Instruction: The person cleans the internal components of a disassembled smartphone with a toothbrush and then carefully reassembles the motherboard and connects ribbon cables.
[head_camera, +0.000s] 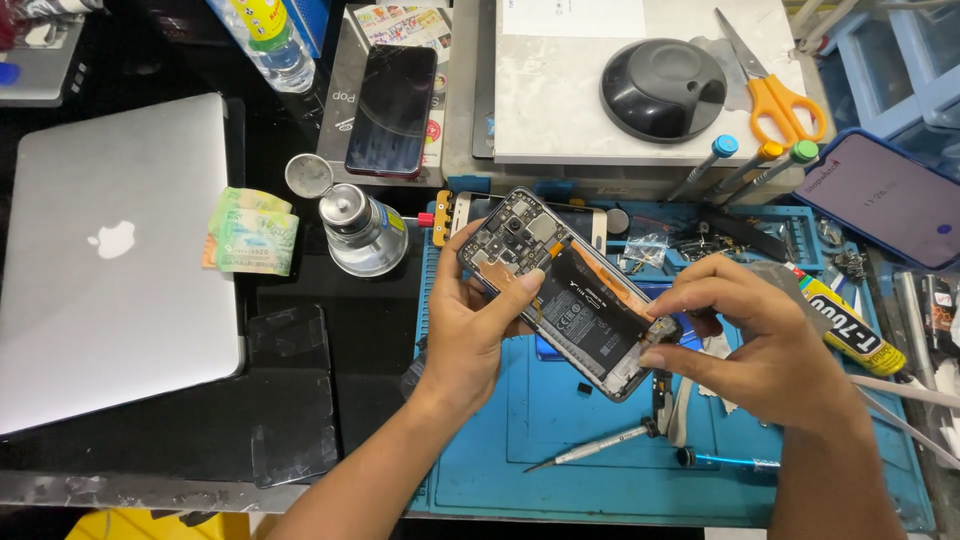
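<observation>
Laptop (110, 260): matt brushed metal. Work mat (560, 420): matt blue rubber. Scissors (770, 85): steel blades, glossy orange plastic handles. Far phone (392, 110): glossy glass.

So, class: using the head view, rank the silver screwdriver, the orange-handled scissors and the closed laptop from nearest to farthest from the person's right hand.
1. Silver screwdriver: on the blue mat, just below-left of the right hand.
2. Orange-handled scissors: at the top, behind the hand.
3. Closed laptop: far left.
</observation>
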